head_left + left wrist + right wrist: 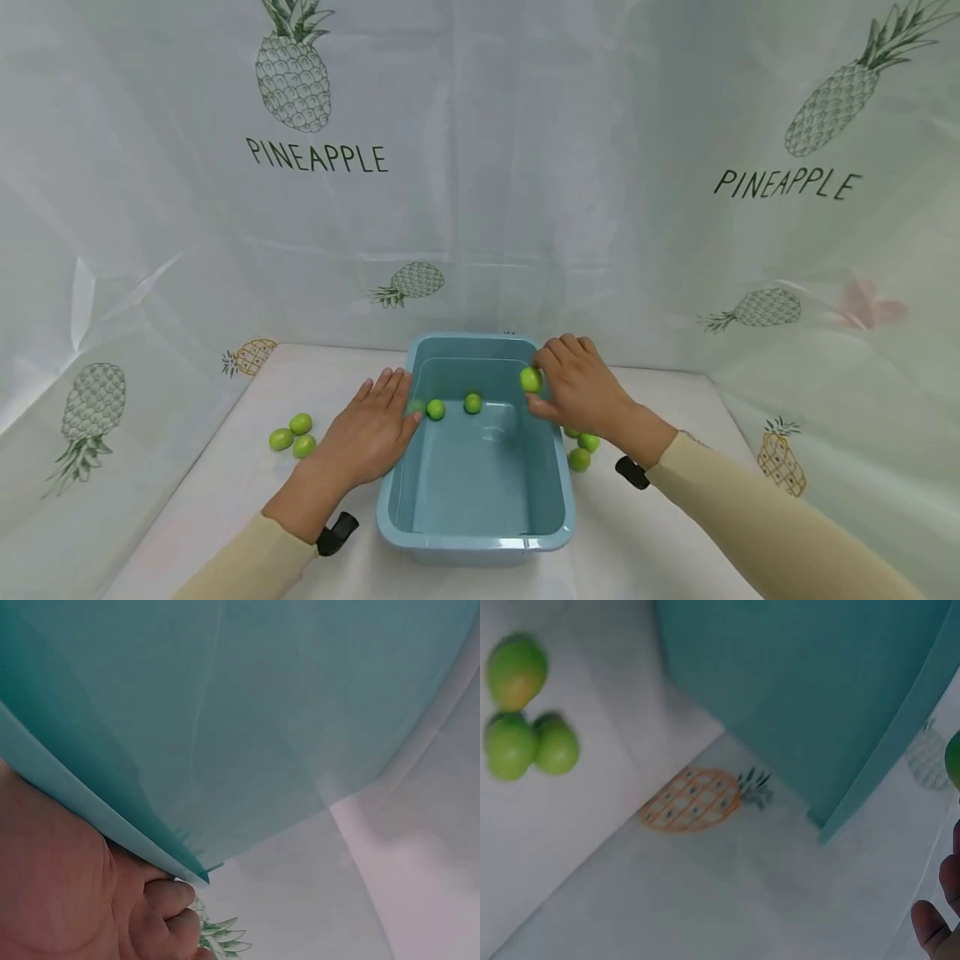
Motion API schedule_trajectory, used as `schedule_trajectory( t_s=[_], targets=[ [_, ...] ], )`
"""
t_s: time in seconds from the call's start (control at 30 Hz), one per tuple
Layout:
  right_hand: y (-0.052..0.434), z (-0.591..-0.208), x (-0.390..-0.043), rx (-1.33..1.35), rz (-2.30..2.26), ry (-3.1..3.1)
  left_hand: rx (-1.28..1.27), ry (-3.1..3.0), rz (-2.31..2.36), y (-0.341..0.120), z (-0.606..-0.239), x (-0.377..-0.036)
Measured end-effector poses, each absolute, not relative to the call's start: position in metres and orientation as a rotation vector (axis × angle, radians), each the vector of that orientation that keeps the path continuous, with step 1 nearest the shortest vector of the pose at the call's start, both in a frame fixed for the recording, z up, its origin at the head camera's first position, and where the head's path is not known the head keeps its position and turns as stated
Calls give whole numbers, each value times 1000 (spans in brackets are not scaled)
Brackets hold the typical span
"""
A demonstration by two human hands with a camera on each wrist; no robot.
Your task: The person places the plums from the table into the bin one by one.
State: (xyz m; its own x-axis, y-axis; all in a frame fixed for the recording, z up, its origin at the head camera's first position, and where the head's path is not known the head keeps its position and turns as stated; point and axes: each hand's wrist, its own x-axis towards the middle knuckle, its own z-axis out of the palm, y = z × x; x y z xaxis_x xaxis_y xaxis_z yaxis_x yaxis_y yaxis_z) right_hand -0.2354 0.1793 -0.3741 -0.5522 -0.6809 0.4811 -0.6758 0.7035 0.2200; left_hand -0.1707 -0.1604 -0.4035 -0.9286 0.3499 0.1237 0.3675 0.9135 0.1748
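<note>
A light blue plastic basin stands in the middle of the table. My right hand pinches a small round green fruit between thumb and fingers over the basin's right rim. In the right wrist view, that fruit shows only at the edge, by the fingertips. My left hand lies palm down at the left rim, its fingers straight. Close by its thumb, a green fruit shows partly inside the basin. Two more green fruits, one left of the other, lie toward the basin's far end.
Three green fruits form a group on the white table left of the basin. Another group of green fruits lies to its right, partly covered by the right hand. A pineapple-printed sheet hangs behind the table.
</note>
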Motion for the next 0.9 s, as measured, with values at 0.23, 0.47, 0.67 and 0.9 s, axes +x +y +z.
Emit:
schedule_trajectory(
  t_s=[0.23, 0.47, 0.67, 0.9],
  targets=[
    [139, -382, -240, 1168, -19, -2316, -553, -2989, -302, -160, -404, -171],
    [121, -395, -245, 1226, -46, -2298, -569, -2975, -308, -161, -406, -172],
    [111, -405, -248, 1280, -66, -2299, -568, -2955, -323, -162, -407, -172],
    [107, -411, -248, 1290, -123, -2366, -561, -2964, -345, -162, -408, -173]
  ],
)
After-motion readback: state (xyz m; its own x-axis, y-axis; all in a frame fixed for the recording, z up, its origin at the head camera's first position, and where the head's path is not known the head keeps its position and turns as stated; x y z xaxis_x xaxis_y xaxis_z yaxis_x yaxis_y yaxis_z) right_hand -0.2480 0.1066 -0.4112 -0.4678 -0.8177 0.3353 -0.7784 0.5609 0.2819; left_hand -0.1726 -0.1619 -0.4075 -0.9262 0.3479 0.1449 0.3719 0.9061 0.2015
